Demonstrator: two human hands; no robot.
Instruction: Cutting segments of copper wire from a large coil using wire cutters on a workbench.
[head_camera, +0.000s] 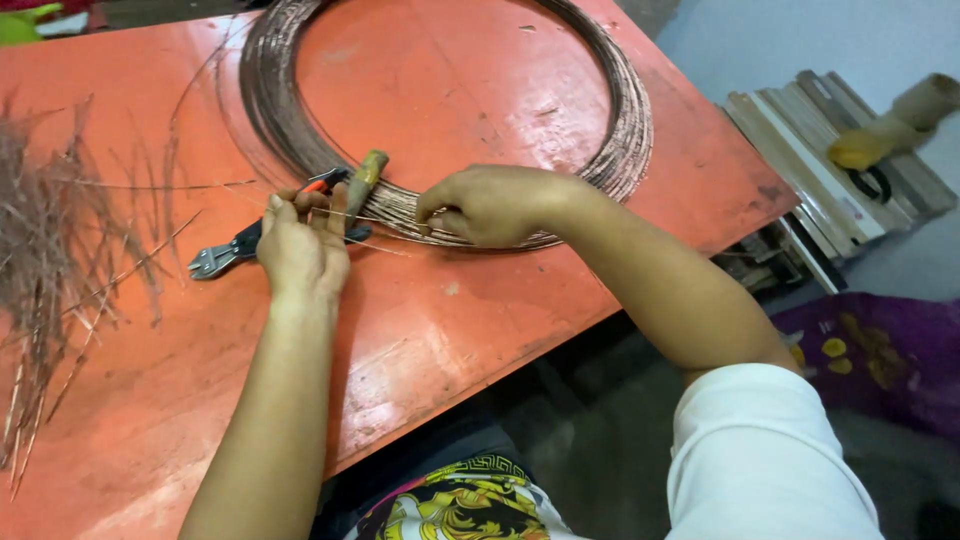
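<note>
Left hand (303, 248) closed around the handles of wire cutters (262, 232), whose jaws lie on the orange table (450, 330) pointing left; one handle is red-orange, the other a worn green grip standing up above the fingers. Right hand (490, 205) pinches a thin strand at the near edge of the large copper wire coil (615, 150), fingers curled shut on it. Pile of cut wire lengths (50, 270) at table's left side, well apart from the coil.
</note>
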